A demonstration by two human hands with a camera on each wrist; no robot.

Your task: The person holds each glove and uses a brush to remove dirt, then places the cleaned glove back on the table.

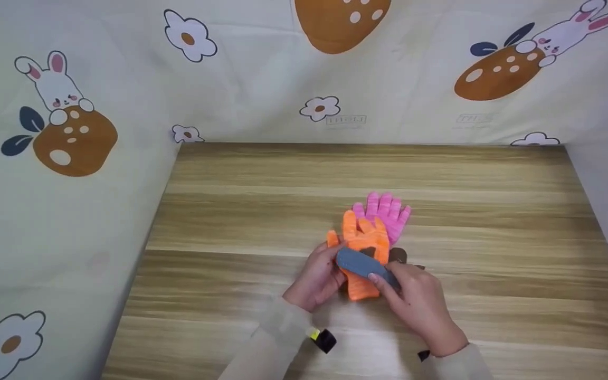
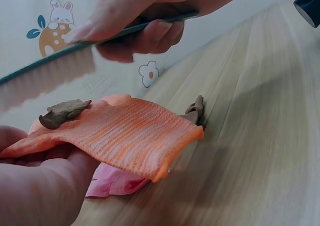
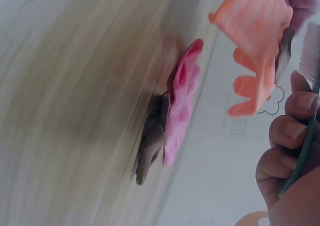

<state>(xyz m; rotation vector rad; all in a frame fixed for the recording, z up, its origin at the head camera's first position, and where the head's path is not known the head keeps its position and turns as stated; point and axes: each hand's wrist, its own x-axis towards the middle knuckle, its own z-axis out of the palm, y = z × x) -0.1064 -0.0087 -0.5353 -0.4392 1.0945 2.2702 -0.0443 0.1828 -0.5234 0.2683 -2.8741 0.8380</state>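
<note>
Head view was softly lit, moderately bright; pale glare sat low on the table (image 1: 219, 221), right wall (image 1: 607, 200) was greyer. Left wrist: diffuse shadow lay beside the orange glove (image 2: 140, 131), brush bristles (image 2: 55, 79) looked soft. Right wrist: upper left looked washed out, wood grain (image 3: 85, 105) blurred.

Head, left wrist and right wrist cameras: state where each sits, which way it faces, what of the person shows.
Head: on the head, facing forward and down at the brush and table; left hand, right hand and sleeves show.
Left wrist: on that wrist, facing the orange glove; both hands show.
Right wrist: on that wrist, facing the table and brush; both hands show, the left partly.
Wrist views share the pink glove.
</note>
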